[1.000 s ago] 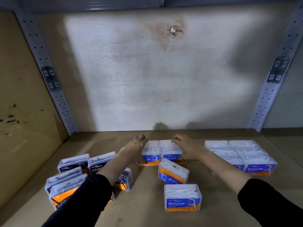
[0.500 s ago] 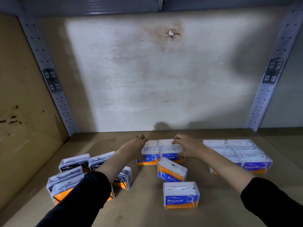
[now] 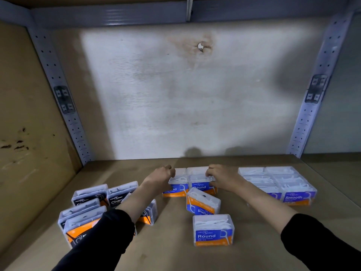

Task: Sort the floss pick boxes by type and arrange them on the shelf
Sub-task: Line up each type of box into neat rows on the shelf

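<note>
My left hand [image 3: 160, 178] and right hand [image 3: 220, 178] press together on the two back Round boxes [image 3: 202, 185], mid-shelf. I should squeeze them evenly so they sit straight, side by side.

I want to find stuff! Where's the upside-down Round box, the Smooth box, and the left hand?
Upside-down Round box [image 3: 203, 201]: head view, its clear lid.
Smooth box [image 3: 298, 196]: head view, front label.
Left hand [image 3: 159, 178]: head view, back of hand.
</note>
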{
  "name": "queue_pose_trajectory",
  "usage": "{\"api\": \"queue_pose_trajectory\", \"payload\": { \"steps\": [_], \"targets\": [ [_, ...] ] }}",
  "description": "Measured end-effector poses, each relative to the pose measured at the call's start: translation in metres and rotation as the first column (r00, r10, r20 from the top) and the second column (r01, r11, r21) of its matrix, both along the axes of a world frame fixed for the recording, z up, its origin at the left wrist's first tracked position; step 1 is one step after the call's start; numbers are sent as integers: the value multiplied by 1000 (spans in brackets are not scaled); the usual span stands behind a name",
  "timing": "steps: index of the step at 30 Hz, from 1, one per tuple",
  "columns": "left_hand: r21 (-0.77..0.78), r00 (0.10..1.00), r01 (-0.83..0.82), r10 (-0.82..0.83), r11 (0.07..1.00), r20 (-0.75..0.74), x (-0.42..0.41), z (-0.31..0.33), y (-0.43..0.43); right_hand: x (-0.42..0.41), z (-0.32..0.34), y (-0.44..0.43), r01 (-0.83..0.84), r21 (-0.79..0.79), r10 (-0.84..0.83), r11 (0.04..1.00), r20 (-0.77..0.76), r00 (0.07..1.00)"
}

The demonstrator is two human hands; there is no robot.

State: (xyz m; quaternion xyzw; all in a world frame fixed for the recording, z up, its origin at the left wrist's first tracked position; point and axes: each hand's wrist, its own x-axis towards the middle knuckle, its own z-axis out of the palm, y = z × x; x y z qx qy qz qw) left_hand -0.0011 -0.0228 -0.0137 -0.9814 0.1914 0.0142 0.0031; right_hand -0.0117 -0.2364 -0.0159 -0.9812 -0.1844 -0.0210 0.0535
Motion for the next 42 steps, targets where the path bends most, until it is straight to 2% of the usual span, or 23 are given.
{"api": "queue_pose_trajectory", "payload": {
  "steps": [6,9,12,15,18,22,26,34,42],
  "targets": [
    [6,1000,-1,1,1000,-12,-4,3,-2,-3,2,0,-3,3,3,1000,-12,1000],
    [-36,1000,21,-21,999,-6,-14,13,-7,-9,5,0,2,85,-1,996,-17,1000],
    [-116,993,118,-119,986,-1,-29,27,-16,-19,13,0,7,197,2,980,-47,999],
    [-249,953,229,-269,941,-138,-52,36,-28,-29,19,2,35,296,6,954,-134,991],
    [-319,897,245,-339,915,-284,-74,33,-46,-38,16,8,72,288,-3,955,-235,972],
    [-165,884,290,-330,943,-330,-89,22,-64,-45,9,12,117,273,-23,955,-324,946],
    [-119,898,271,-295,955,-327,-94,20,-58,-50,9,11,134,250,-46,959,-329,943],
    [116,904,106,-47,988,-424,-82,32,-28,-49,14,-10,168,150,-117,974,-298,947],
    [86,904,162,-112,983,-414,-85,28,-59,-47,14,-10,161,123,-120,979,-291,949]
  ]
}}
